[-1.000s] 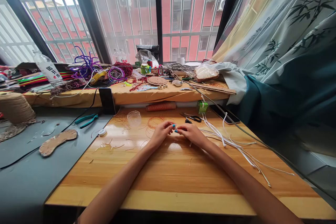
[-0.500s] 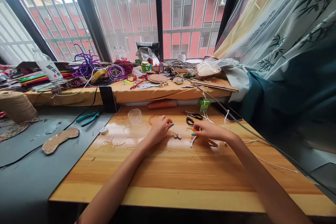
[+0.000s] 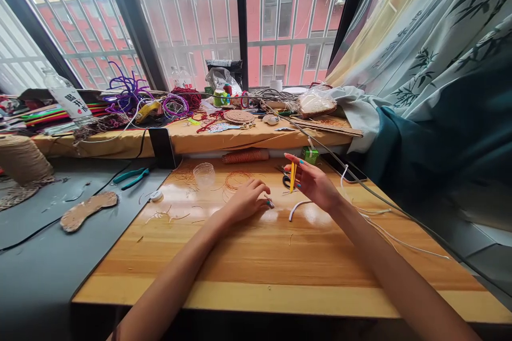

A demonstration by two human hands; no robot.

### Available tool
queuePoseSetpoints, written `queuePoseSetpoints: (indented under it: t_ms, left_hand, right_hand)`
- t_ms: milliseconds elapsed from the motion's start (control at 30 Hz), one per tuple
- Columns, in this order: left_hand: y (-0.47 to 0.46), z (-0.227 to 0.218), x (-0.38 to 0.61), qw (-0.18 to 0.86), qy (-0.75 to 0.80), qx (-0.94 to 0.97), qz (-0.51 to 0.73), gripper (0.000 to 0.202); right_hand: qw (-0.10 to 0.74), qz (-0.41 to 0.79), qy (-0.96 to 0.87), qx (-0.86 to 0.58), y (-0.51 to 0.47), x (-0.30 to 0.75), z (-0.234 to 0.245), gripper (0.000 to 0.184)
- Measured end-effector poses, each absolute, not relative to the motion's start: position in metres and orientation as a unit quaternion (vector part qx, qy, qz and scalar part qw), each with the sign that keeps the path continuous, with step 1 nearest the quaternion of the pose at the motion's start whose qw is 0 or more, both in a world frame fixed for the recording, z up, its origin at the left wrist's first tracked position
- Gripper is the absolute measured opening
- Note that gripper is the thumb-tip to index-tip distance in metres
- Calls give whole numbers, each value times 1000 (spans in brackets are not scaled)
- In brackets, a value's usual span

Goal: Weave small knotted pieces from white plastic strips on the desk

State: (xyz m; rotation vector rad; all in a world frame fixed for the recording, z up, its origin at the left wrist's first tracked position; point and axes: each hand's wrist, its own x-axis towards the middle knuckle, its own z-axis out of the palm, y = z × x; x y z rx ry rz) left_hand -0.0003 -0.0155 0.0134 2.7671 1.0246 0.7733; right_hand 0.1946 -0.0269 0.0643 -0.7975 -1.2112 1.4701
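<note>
My right hand (image 3: 316, 184) is raised above the wooden table, its fingers closed around slim yellow tweezers (image 3: 293, 177) that point down. On the table my left hand (image 3: 250, 200) has its fingertips closed on a small silvery piece (image 3: 269, 203), mostly hidden by the fingers; its exact kind cannot be made out. Below my right hand lies a short white cord (image 3: 298, 208). Black-handled scissors (image 3: 286, 180) rest just behind the tweezers, partly covered by my right hand.
A clear plastic cup (image 3: 204, 175) and a coil of thin orange cord (image 3: 237, 180) lie beyond my left hand. At right are a green box (image 3: 310, 155), a phone (image 3: 352, 171) and long white cords (image 3: 408, 240). Teal pliers (image 3: 131, 177) lie on the grey surface. A cluttered sill (image 3: 224, 141) runs behind.
My right hand has lifted and turned palm inward, bringing the yellow tweezers up off the table. My left hand has moved right and down onto the small silvery piece.
</note>
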Motion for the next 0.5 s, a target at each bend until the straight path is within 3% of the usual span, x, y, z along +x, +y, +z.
queuePoseSetpoints:
  t_ms: [167, 367, 500]
  left_hand:
    - [-18, 14, -1, 30, 300, 929, 214, 15]
    - [-20, 13, 3, 36, 327, 916, 228, 15]
    - [-21, 9, 12, 45, 364, 900, 237, 10]
  right_hand:
    - [538, 600, -485, -339, -24, 193, 53, 36]
    - [530, 641, -459, -313, -23, 181, 34, 24]
    - [498, 657, -449, -345, -22, 169, 23, 31]
